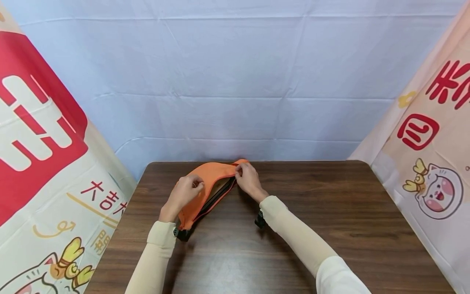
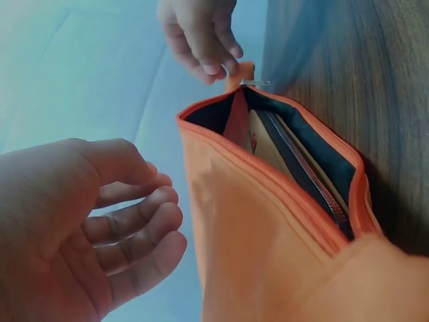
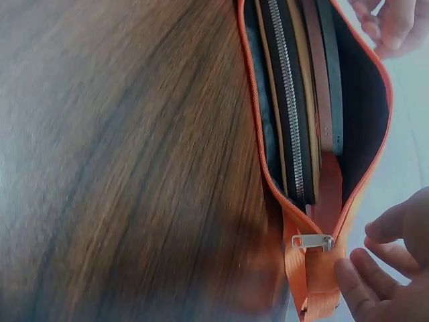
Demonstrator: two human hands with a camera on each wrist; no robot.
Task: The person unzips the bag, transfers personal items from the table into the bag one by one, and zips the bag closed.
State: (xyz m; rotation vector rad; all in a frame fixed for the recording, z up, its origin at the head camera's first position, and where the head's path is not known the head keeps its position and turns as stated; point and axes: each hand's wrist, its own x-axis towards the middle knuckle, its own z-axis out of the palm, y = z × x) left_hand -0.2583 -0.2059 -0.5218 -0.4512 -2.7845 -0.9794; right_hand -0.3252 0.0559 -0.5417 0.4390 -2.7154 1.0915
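An orange zip pouch (image 1: 205, 179) stands on a dark wooden table (image 1: 330, 212) with its zipper open. Inside it I see a dark zippered case (image 3: 289, 100) and flat brown and grey things. My right hand (image 1: 247, 179) is at the pouch's far end, where its fingertips (image 2: 213, 66) pinch the orange strap (image 3: 301, 275) beside the metal zipper pull (image 3: 312, 241). My left hand (image 1: 185, 192) hovers at the pouch's near side. Its fingers (image 2: 134, 228) are loosely curled and hold nothing, a little apart from the fabric (image 2: 268, 255).
Black strap buckles lie at the pouch's near end (image 1: 182, 233) and under my right forearm (image 1: 260, 220). A pale blue cloth (image 1: 235, 81) hangs behind the table. Printed banners stand at the left (image 1: 44, 143) and right (image 1: 433, 143).
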